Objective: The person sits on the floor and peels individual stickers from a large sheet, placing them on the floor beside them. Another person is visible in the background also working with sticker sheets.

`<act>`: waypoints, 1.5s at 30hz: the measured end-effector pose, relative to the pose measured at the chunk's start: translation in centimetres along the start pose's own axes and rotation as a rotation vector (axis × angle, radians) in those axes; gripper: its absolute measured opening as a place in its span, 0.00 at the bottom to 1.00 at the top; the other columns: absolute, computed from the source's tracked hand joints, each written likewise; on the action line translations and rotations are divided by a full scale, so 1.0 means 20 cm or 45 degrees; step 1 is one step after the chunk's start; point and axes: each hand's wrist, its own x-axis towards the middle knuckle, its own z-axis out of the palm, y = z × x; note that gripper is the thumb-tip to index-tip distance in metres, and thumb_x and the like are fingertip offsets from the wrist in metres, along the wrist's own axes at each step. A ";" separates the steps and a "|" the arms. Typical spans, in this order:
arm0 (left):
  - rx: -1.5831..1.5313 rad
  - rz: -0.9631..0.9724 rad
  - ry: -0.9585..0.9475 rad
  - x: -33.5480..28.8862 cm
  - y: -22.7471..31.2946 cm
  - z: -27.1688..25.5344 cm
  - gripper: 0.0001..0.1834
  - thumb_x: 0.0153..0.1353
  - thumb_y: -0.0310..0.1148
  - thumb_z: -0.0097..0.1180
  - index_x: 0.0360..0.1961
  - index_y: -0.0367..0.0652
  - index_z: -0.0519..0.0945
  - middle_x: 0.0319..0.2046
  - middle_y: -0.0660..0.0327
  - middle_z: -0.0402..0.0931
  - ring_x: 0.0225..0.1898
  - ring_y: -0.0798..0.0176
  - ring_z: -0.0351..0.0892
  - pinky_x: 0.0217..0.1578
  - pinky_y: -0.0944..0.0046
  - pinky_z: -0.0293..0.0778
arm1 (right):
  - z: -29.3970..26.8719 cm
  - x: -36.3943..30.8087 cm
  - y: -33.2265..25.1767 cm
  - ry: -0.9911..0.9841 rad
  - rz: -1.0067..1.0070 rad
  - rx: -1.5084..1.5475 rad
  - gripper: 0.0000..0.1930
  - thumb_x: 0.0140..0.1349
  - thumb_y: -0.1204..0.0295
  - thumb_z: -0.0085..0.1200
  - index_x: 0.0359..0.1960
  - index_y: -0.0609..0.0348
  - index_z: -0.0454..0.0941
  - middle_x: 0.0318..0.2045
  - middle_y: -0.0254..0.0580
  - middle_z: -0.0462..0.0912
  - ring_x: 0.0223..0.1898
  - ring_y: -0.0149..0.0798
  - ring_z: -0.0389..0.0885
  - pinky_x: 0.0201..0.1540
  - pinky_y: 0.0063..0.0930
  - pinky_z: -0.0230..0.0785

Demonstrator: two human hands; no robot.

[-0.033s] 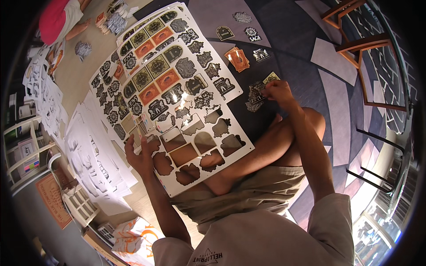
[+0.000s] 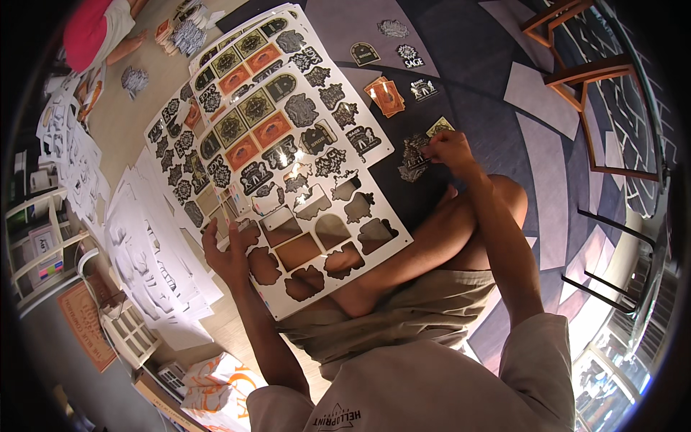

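A white sheet of die-cut stickers (image 2: 394,243) lies across my lap and legs, its near rows punched out into holes. My left hand (image 2: 229,252) rests at the sheet's left edge, thumb and forefinger apart. To the right, my right hand (image 2: 450,150) is closed in a pinch at a dark ornate sticker (image 2: 414,153), above the dark carpet. A green-and-gold square sticker (image 2: 440,127) lies just beyond its fingers. Whether the dark sticker is lifted or lies on others, I cannot tell.
Sorted on the carpet are orange cards (image 2: 384,96), an arched sticker (image 2: 364,54) and several black-and-white stickers (image 2: 424,89). More sticker sheets (image 2: 252,29) lie under and beyond mine. White scrap sheets (image 2: 155,266) are heaped at left. Another person's leg (image 2: 128,47) shows far left; wooden chairs (image 2: 590,75) stand right.
My right hand has shifted very slightly to the left. The sheet and my left hand stay where they were.
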 end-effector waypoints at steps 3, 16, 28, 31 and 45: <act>-0.015 -0.009 0.005 0.00 0.01 0.00 0.27 0.61 0.38 0.67 0.56 0.33 0.77 0.51 0.49 0.77 0.55 0.54 0.74 0.58 0.55 0.67 | 0.08 -0.01 -0.01 0.032 0.064 0.073 0.13 0.54 0.66 0.67 0.31 0.63 0.80 0.25 0.45 0.85 0.24 0.35 0.86 0.26 0.29 0.80; -0.080 -0.044 -0.043 0.03 0.04 0.02 0.27 0.61 0.39 0.67 0.56 0.32 0.76 0.53 0.49 0.77 0.57 0.54 0.73 0.59 0.54 0.67 | 0.07 0.03 -0.22 -0.147 -0.740 -1.119 0.23 0.47 0.68 0.73 0.46 0.53 0.78 0.49 0.50 0.77 0.56 0.55 0.76 0.57 0.45 0.71; -0.007 -0.027 -0.029 0.03 0.04 0.02 0.25 0.61 0.36 0.66 0.55 0.31 0.76 0.53 0.49 0.76 0.57 0.54 0.73 0.60 0.54 0.66 | 0.03 0.08 -0.25 -0.363 -0.735 -1.033 0.20 0.46 0.70 0.73 0.38 0.56 0.75 0.36 0.43 0.80 0.48 0.50 0.80 0.49 0.43 0.72; -0.036 -0.040 0.069 0.05 0.14 0.01 0.22 0.61 0.33 0.66 0.53 0.33 0.77 0.51 0.51 0.76 0.55 0.56 0.74 0.58 0.55 0.68 | -0.12 0.04 -0.28 -0.338 -0.590 -0.744 0.17 0.50 0.71 0.71 0.40 0.58 0.77 0.31 0.39 0.82 0.39 0.41 0.83 0.41 0.37 0.75; 0.397 0.884 -0.828 -0.39 1.08 1.34 0.16 0.53 0.33 0.69 0.40 0.36 0.80 0.40 0.50 0.76 0.43 0.47 0.80 0.40 0.51 0.76 | -0.40 -0.23 -0.22 -0.237 -0.320 0.244 0.12 0.65 0.76 0.56 0.48 0.70 0.76 0.40 0.48 0.81 0.35 0.37 0.85 0.33 0.23 0.83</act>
